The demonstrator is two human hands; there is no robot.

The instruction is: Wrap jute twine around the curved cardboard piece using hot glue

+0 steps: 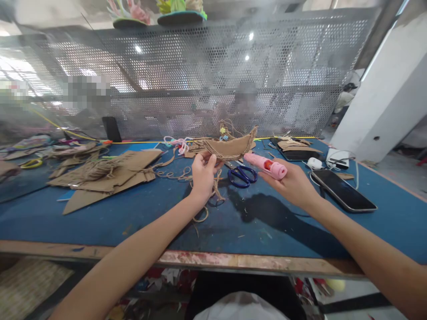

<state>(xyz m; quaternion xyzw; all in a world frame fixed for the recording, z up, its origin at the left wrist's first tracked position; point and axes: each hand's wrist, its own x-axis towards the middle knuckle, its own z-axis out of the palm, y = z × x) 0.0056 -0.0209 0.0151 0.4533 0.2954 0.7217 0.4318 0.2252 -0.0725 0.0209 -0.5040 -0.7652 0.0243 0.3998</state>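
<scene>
My left hand (204, 175) pinches the lower left edge of a crescent-shaped cardboard piece (231, 147) edged with twine. My right hand (293, 184) is closed around a pink glue gun (267, 166), whose tip is at the right part of the cardboard's lower edge; whether it touches cannot be made out. Small yellow and blue flower shapes (223, 131) show just behind the cardboard's upper edge. Below the piece, between my hands, blue-handled scissors (243, 176) lie on the table. Loose twine (201, 215) trails under my left hand.
Cardboard sheets (130, 171) with a twine bundle (106, 169) lie on the left of the blue table (133, 226). A black phone (345, 190) and a white adapter (337, 158) sit on the right. A perforated metal screen (200, 75) stands along the back, with blurred people behind it.
</scene>
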